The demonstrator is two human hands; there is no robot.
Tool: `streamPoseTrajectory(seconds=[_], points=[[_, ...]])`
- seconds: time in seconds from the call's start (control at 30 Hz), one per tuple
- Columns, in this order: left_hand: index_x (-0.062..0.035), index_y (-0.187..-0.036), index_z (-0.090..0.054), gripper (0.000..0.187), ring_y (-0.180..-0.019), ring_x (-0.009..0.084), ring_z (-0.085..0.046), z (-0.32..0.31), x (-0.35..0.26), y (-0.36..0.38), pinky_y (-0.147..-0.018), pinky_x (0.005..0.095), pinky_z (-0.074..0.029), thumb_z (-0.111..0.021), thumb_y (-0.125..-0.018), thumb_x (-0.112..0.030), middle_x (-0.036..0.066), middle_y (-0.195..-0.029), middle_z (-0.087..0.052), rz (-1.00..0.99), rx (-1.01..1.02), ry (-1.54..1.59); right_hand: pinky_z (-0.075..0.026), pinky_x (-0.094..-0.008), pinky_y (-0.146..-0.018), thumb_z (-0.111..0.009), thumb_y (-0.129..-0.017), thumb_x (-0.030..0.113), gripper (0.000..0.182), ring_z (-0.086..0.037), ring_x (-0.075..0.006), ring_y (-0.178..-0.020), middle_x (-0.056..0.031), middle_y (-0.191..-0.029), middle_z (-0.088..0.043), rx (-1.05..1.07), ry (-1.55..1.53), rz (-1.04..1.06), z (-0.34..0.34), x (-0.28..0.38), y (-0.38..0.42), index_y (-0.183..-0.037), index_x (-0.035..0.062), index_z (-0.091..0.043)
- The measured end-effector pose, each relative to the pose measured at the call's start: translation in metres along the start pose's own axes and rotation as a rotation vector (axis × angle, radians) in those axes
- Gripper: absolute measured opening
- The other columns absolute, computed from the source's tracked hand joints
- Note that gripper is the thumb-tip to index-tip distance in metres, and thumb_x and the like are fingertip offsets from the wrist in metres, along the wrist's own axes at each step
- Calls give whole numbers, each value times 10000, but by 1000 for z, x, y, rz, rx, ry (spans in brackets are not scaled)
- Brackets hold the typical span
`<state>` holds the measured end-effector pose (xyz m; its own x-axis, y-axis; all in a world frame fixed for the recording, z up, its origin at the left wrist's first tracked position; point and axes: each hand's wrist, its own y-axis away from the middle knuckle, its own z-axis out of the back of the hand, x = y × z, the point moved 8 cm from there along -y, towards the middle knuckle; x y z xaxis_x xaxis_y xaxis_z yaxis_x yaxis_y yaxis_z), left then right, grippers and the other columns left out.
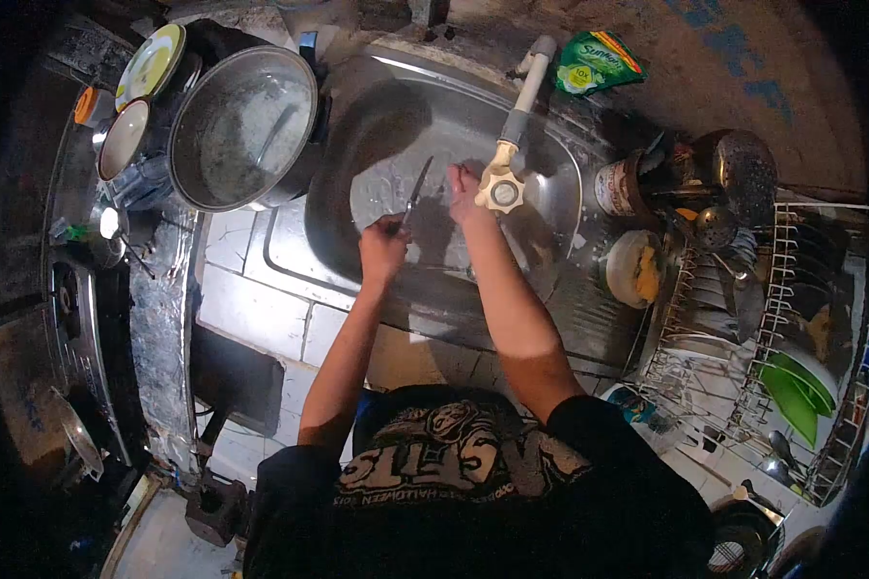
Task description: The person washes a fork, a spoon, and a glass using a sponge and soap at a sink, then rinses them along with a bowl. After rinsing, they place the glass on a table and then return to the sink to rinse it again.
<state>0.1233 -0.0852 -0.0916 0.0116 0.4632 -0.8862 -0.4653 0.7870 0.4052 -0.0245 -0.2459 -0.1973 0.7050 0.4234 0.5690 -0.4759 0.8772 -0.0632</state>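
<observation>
In the grey stainless-steel sink (330, 188), a slim metal-bladed knife (419, 181) stands tilted above the basin floor, its handle pinched in the fingers of the left hand (384, 247). Right hand (467, 201): just beside the cream plastic tap (503, 193), partly hidden; cannot tell if its fingers are spread or pressed together. Running water: cannot tell. Step in hand, judged: knife being washed. Next move likely calls for turning the blade, edge clear of the right fingers. Left of basin: large round metal pot (191, 154).
</observation>
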Motion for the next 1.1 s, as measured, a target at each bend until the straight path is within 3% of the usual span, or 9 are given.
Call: streamPoseTrajectory(seconds=[0.07,0.27,0.3,0.37,0.47,0.83,0.9,0.93,1.1], points=[[5,-968,-654,225,-603,159,-627,-6,-3,2,-604,303,-495,-642,-768,-99,102,-712,-672,45,47,-54,-458,-246,-987,-355,-934,94,313,-507,-243,-1134,-174,-1207,-490,-374,-655,-410,5,-42,3,-1194,-68,-415],[5,-991,-643,206,-673,103,-595,-22,11,-2,-570,257,-477,-630,-806,-85,54,-774,-651,-19,29,10,-452,-372,-1014,-449,-921,105,308,-507,-292,-1125,-168,-1148,-501,-174,-440,-159,-29,-39,-5,-1186,-51,-424],[5,-991,-643,206,-673,103,-595,-24,17,-4,-570,257,-477,-630,-806,-85,54,-774,-651,-19,29,12,-452,-372,-1014,-449,-921,105,308,-507,-292,-1125,-168,-1148,-501,-173,-439,-158,16,-26,6,-1186,-51,-424],[8,-971,-642,189,-651,99,-578,-23,32,-9,-580,245,-464,-637,-801,-74,45,-756,-643,-53,-30,-17,-488,-367,-891,-570,-898,239,237,-584,-228,-904,-86,-974,-578,-210,-1650,-608,39,36,29,-1037,52,-532],[5,-955,-654,224,-773,187,-658,-26,21,1,-720,308,-487,-674,-768,-117,141,-851,-687,-69,-13,-10,-489,-397,-952,-506,-917,118,278,-580,-288,-1009,-143,-1074,-552,-160,-1647,-680,60,36,56,-1132,-54,-473],[5,-939,-650,189,-779,155,-656,-25,-30,16,-697,277,-491,-685,-771,-73,134,-838,-691,-162,-147,-209,-510,-356,-909,-584,-868,108,263,-602,-234,-964,-105,-1055,-566,-155,-1552,-697,67,60,64,-1079,-24,-499],[-4,-936,-656,184,-775,152,-657,-26,-36,16,-693,285,-495,-689,-769,-75,135,-835,-691,-210,-163,-277,-520,-322,-872,-622,-838,147,302,-604,-224,-975,-94,-1024,-567,-26,-1413,-868,69,64,72,-1076,6,-502],[-5,-927,-659,175,-750,141,-649,-32,-34,15,-677,282,-497,-687,-766,-69,118,-816,-689,-200,-111,-211,-511,-244,-705,-642,-818,170,265,-609,-163,-820,-76,-920,-591,-24,-1451,-947,64,63,78,-1017,22,-548],[-5,-919,-666,158,-666,110,-616,-64,-23,5,-623,258,-491,-664,-765,-45,60,-750,-670,-185,47,17,-467,-236,-618,-660,-829,208,167,-586,-115,-685,-22,-804,-604,166,-1006,-819,75,47,89,-890,58,-619]])
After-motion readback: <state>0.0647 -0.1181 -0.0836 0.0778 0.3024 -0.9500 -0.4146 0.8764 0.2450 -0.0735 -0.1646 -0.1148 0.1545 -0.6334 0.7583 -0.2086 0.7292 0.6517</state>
